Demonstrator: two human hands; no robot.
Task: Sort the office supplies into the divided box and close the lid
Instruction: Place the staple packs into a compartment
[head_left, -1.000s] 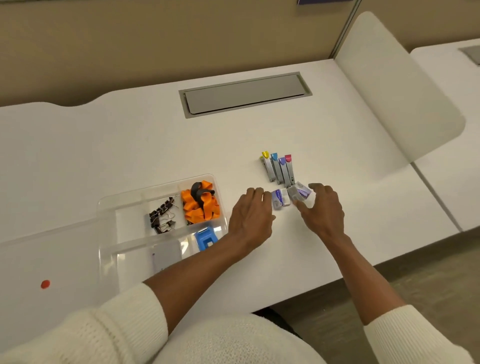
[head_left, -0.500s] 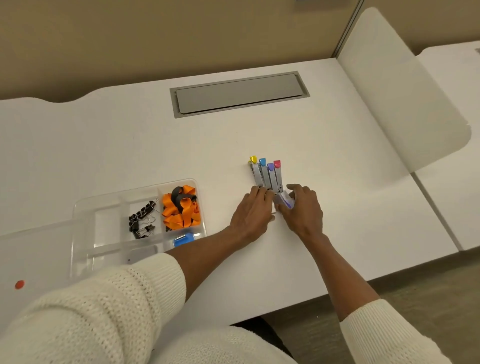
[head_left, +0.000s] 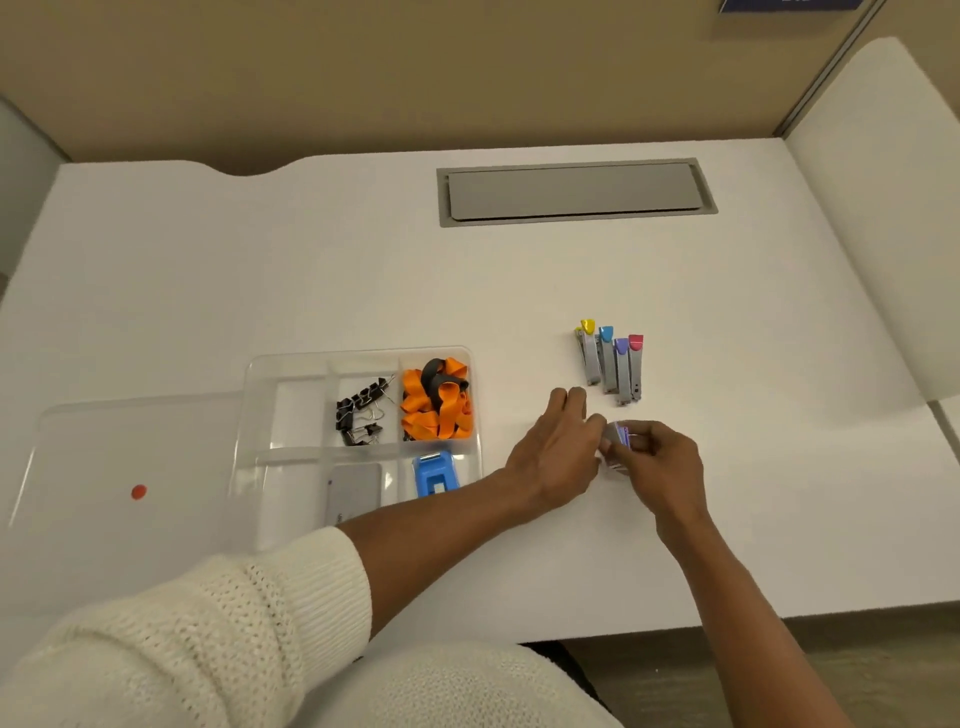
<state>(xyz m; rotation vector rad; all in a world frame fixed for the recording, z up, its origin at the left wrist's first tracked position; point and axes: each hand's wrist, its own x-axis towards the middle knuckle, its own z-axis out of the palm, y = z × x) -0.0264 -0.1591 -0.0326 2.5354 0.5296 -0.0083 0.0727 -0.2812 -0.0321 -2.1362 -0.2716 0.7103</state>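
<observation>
A clear divided box lies on the white desk, its open lid flat to the left. Its compartments hold black binder clips, orange bands, a blue staple remover and a grey card. Several small grey staplers with coloured tips lie side by side to the right. Just below them, my right hand pinches a small stack of purple-and-white staple boxes. My left hand touches the same stack from the left.
A grey cable hatch is set into the desk at the back. A white divider panel stands at the right edge. The desk's front edge runs near my body.
The small boxes lay spread on the desk between my hands; now they are gathered into one stack held between both hands. The view has shifted, showing more of the box and lid.
</observation>
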